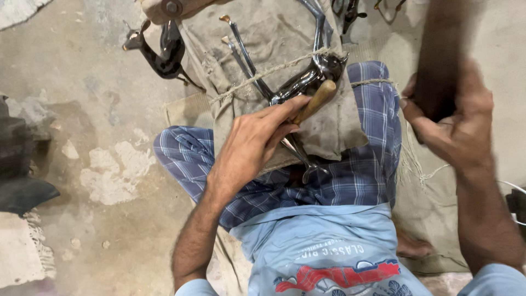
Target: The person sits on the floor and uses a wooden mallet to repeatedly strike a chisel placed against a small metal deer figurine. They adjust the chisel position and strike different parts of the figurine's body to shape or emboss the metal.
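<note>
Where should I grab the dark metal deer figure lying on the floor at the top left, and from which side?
Grip the dark deer figure around its body, the thickest part, coming from above on the open concrete floor side at the left. Its thin legs run toward the cloth pad on the right and offer poorer hold.

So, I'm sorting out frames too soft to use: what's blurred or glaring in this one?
Head view: the right hand and the dark block it grips are smeared by motion blur; the left hand and its wooden-handled tool are sharp; bright glints streak the shiny metal figure; light is soft, shadows faint.
</note>
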